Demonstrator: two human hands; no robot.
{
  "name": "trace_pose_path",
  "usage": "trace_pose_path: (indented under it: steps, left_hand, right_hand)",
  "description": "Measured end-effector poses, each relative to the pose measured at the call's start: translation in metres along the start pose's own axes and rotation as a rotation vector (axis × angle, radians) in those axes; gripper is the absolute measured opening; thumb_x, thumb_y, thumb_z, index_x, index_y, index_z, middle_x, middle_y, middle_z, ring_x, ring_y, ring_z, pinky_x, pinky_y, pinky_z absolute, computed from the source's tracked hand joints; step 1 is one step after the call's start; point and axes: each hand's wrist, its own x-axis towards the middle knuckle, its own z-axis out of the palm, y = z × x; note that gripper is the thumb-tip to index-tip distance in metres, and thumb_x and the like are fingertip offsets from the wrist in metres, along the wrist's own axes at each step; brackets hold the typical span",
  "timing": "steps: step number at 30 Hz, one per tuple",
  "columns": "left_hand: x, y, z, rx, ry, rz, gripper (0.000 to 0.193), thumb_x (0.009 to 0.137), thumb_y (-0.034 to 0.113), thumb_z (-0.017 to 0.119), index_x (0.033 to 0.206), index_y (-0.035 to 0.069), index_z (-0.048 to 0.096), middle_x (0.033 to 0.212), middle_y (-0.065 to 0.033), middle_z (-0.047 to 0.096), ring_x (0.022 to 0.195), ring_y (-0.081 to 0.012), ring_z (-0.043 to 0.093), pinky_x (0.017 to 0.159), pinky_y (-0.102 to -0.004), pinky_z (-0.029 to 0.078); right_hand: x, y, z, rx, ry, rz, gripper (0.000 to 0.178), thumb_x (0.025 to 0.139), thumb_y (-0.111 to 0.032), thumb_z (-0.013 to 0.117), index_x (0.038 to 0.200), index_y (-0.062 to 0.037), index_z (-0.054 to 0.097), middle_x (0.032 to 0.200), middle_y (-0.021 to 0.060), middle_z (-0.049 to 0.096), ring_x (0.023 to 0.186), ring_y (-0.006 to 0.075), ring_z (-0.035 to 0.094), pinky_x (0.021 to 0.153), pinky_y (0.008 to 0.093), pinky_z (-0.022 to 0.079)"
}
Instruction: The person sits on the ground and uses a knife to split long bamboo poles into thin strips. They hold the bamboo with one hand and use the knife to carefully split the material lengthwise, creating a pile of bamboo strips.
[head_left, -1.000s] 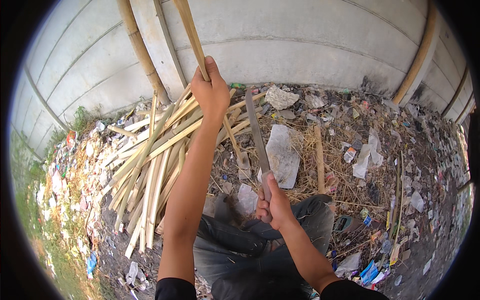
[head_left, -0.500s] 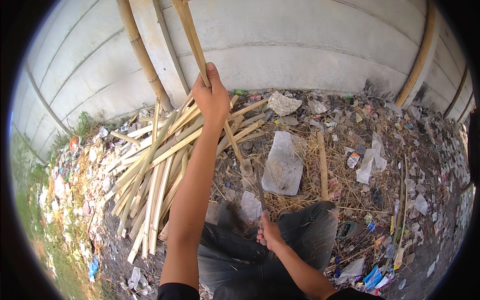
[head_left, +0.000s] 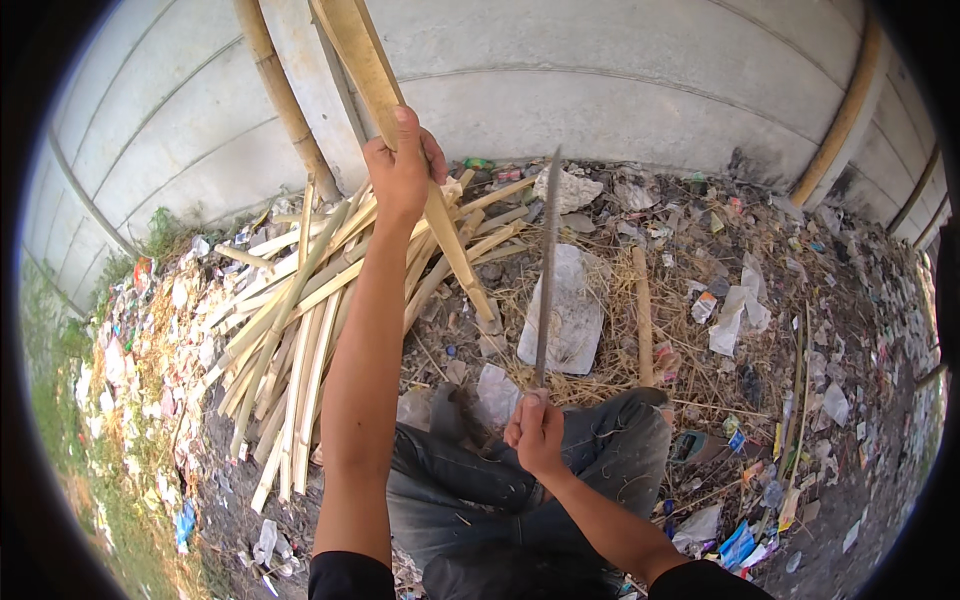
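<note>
Gripping a bamboo strip [head_left: 364, 66] with our left hand [head_left: 403, 170], upper centre, we held it slanting down-right, left of the knife [head_left: 547, 280] (clenched in our right hand [head_left: 538, 437]).

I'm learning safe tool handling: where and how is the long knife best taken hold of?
Best, I'd judge, by the handle of the long knife, coming from the near side. The long, narrow blade points away from there, nearly edge-on to view, so that approach should avoid the metal. The right hand already has its grip closed around the handle.
</note>
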Motion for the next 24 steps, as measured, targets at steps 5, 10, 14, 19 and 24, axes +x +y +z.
trace_pose_path:
  steps: [5,10,14,19,24]
  left_hand:
    - [0.003,0.003,0.011,-0.029,-0.028,0.035,0.074,0.101,0.069,0.042,0.066,0.005,0.054,0.052,-0.0074,0.051,0.044,-0.0164,0.051,0.044,-0.0296,0.04]
    - [-0.004,0.002,0.019,-0.028,-0.042,0.002,0.073,0.101,0.068,0.042,0.066,0.005,0.054,0.052,-0.0068,0.051,0.044,-0.0155,0.05,0.043,-0.0294,0.039]
    - [-0.003,0.003,0.021,-0.024,-0.054,-0.002,0.073,0.102,0.067,0.042,0.066,0.005,0.054,0.052,-0.0066,0.051,0.045,-0.0152,0.051,0.043,-0.0293,0.039]
    - [0.003,0.003,0.017,-0.088,-0.052,-0.022,0.075,0.101,0.066,0.046,0.058,0.005,0.054,0.049,-0.0063,0.051,0.043,-0.0139,0.049,0.042,-0.0292,0.037]
    - [0.003,-0.007,0.002,-0.028,-0.048,-0.031,0.073,0.102,0.068,0.041,0.067,0.005,0.054,0.054,-0.0071,0.052,0.044,-0.0153,0.049,0.043,-0.029,0.038]
  right_hand:
    - [0.011,-0.015,-0.009,-0.068,-0.031,0.483,0.064,0.1,-0.065,0.051,0.074,-0.0064,0.049,0.056,0.001,0.044,0.042,0.0131,0.045,0.045,0.0335,0.045]
    - [0.015,-0.095,0.019,0.071,-0.093,-0.036,0.062,0.102,-0.062,0.046,0.079,-0.0047,0.049,0.056,0.0022,0.046,0.046,0.0127,0.048,0.047,0.0327,0.044]
    - [0.019,-0.037,0.008,0.019,-0.089,-0.32,0.056,0.103,-0.056,0.05,0.08,-0.0039,0.049,0.057,0.003,0.048,0.05,0.0125,0.051,0.049,0.0335,0.044]
    - [0.02,0.055,-0.044,-0.049,0.218,0.812,0.053,0.101,-0.055,0.057,0.078,-0.0064,0.05,0.058,0.003,0.049,0.048,0.0138,0.051,0.048,0.035,0.047]
    - [0.001,0.009,-0.028,-0.096,0.111,0.47,0.056,0.102,-0.058,0.051,0.081,-0.0062,0.049,0.057,0.002,0.046,0.046,0.0143,0.047,0.048,0.0347,0.046]
